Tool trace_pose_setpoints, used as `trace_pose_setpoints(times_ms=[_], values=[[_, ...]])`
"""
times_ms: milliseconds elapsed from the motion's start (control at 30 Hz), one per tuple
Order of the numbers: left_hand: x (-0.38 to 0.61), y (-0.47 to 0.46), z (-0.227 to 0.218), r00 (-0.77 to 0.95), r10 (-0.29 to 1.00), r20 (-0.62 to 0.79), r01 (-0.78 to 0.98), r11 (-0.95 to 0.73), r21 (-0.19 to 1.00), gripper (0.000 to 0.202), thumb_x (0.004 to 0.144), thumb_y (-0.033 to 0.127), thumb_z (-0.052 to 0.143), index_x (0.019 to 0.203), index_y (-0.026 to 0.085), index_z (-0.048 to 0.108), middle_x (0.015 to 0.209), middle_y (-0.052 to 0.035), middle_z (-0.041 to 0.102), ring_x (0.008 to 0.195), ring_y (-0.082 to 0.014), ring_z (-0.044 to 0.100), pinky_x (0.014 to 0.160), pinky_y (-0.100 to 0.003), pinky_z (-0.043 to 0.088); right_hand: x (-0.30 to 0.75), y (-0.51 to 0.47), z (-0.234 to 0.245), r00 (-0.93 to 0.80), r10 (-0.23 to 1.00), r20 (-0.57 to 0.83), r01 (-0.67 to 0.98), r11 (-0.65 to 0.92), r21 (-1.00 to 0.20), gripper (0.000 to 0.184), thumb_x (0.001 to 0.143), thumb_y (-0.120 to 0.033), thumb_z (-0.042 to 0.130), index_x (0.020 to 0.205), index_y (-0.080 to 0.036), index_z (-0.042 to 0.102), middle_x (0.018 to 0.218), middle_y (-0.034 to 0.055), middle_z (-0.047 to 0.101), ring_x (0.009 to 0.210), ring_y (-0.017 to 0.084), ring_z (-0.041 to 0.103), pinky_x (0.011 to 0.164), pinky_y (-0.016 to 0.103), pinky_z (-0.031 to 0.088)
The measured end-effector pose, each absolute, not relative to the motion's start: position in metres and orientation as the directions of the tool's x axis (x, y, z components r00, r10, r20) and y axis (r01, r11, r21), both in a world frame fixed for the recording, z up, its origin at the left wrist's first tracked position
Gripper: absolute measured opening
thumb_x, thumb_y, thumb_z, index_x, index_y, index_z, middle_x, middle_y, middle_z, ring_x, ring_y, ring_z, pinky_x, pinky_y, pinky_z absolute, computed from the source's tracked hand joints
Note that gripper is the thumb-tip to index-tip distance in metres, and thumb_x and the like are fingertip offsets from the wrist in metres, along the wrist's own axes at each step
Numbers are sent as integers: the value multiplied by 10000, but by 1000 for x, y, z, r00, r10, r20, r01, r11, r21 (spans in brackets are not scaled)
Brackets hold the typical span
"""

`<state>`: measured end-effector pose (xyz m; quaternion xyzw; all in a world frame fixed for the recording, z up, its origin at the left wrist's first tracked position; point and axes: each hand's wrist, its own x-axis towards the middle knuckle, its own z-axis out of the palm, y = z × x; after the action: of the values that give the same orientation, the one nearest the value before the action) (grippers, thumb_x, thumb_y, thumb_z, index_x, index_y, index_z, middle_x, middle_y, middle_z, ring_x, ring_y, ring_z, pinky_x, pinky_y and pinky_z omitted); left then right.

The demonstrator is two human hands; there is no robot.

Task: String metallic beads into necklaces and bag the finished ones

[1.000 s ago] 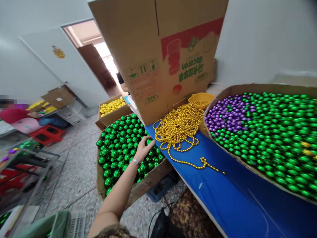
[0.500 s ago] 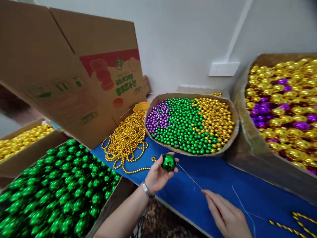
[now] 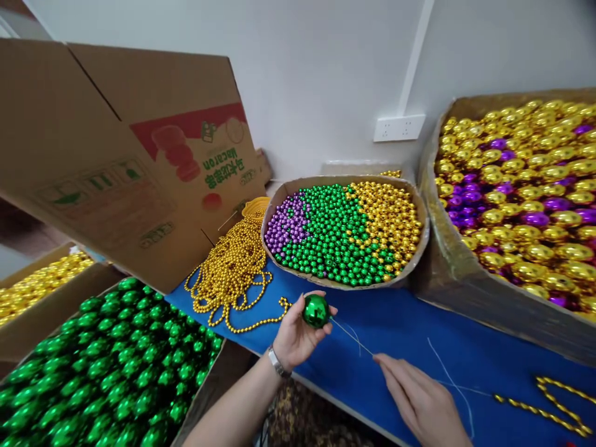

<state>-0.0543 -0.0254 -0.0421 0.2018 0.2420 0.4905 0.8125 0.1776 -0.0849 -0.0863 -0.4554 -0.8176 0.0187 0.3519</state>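
My left hand [image 3: 300, 338] holds a large shiny green bead [image 3: 316, 311] between thumb and fingers, above the table. From the bead a thin pale thread [image 3: 350, 336] runs taut to my right hand [image 3: 416, 394], whose thumb and forefinger pinch it. A loose strand hangs beside the thread. To the right, more pale thread [image 3: 451, 375] lies on the blue table, leading toward a string of gold beads [image 3: 535, 408]. Near my left fingers, a gold bead chain [image 3: 256, 326] trails from a heap of gold chains [image 3: 230, 264].
A cardboard tray [image 3: 321, 282] of small purple, green and gold beads stands behind my hands. At right is a large box [image 3: 484, 304] of gold and purple beads. Green beads [image 3: 121, 366] fill a box at left, below an upright carton [image 3: 186, 205]. Blue cloth [image 3: 372, 313] covers the table.
The view has turned slightly right, so the boxes appear further left. Both hands keep nearly the same pose, with the bead and thread still held.
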Motion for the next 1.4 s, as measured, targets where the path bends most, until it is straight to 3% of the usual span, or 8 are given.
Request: trace_pose_setpoints(times_ms=[167,300,433,633,867,1100,1233,1400], values=[[-42,-36,-44,514,852,-101,-538,412,736,581,653,240,757,1171,191,498,1081,-126,593,720,-174,638,516,-189,425,175,-83,-88,-328,783,529,715,572,-403,296,928,-259,376,1009,-202,655,875,47,722,755,159,694,699,236,551],[-35,-39,-44,518,845,-135,-520,436,735,526,669,213,746,1145,187,525,1043,-110,605,853,-213,638,679,-267,479,177,-83,-88,-338,823,456,657,553,-512,304,936,-276,358,989,-206,650,909,54,723,814,157,694,714,228,560],[-33,-38,-44,496,855,-147,-526,432,732,547,644,182,761,1143,185,536,1055,-114,606,923,-245,627,791,-349,474,181,-82,-92,-309,797,518,720,552,-420,300,927,-290,380,989,-216,664,877,36,729,778,172,700,702,252,565],[-32,-33,-39,481,858,-181,-474,427,770,528,654,215,759,1137,176,551,1066,-119,603,871,-235,640,765,-347,488,182,-79,-91,-317,753,577,737,579,-349,296,929,-256,374,968,-209,663,860,29,729,753,164,700,682,249,563],[-19,-19,-26,524,837,-156,-393,400,828,548,617,183,783,1122,177,570,1029,-98,613,825,-208,632,761,-354,494,187,-78,-82,-229,784,577,728,531,-433,270,925,-258,390,977,-203,649,827,43,721,723,167,696,702,260,560],[1,-6,-24,611,783,-119,-363,410,837,612,602,207,794,1165,194,553,1049,-95,603,822,-200,625,754,-335,479,201,-77,-74,-178,876,448,595,458,-660,298,936,-315,375,950,-220,656,869,56,721,781,161,697,678,205,561],[11,-6,-20,662,739,-121,-195,327,925,710,570,181,814,1218,222,524,1102,-85,582,865,-188,607,750,-287,460,207,-77,-79,-138,882,451,604,436,-667,304,932,-335,378,955,-214,657,887,71,716,782,173,696,679,222,563],[18,16,-12,692,721,0,-225,215,950,714,655,347,756,1293,253,448,1231,-114,499,1027,-250,555,816,-338,454,215,-77,-81,-85,907,412,599,377,-706,271,928,-331,405,943,-208,646,889,62,718,758,164,699,663,180,551]])
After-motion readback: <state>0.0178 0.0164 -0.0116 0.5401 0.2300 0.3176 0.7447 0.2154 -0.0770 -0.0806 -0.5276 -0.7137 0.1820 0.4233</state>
